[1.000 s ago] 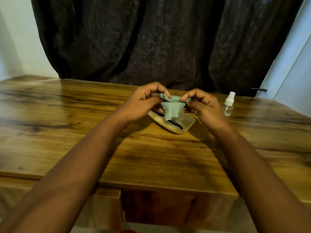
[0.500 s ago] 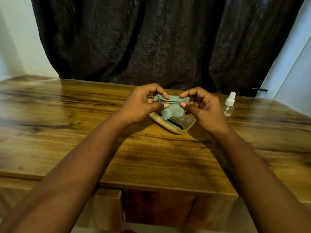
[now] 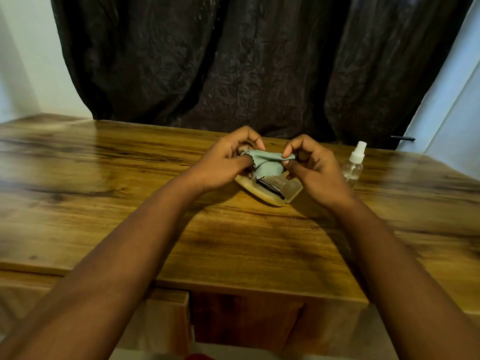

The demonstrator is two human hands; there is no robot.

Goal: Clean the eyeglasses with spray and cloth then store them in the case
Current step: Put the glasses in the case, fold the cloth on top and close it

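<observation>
A pale green cleaning cloth (image 3: 267, 163) is held up between both hands, just above the open case. My left hand (image 3: 226, 162) pinches its left end and my right hand (image 3: 314, 167) pinches its right end, the cloth bunched and folded between them. Below it lies a beige eyeglass case (image 3: 270, 194), open on the wooden table (image 3: 233, 242), with the dark eyeglasses (image 3: 270, 187) lying inside it, partly hidden by the cloth. A small clear spray bottle (image 3: 353, 166) with a white nozzle stands upright just right of my right hand.
A dark curtain (image 3: 246, 61) hangs behind the table's far edge. Pale walls show at both sides. The table's front edge runs across the lower part of the view, with a wooden frame beneath it.
Both hands have kept hold of the cloth and folded it narrower; it now hangs less far over the case. The case and bottle have not moved.
</observation>
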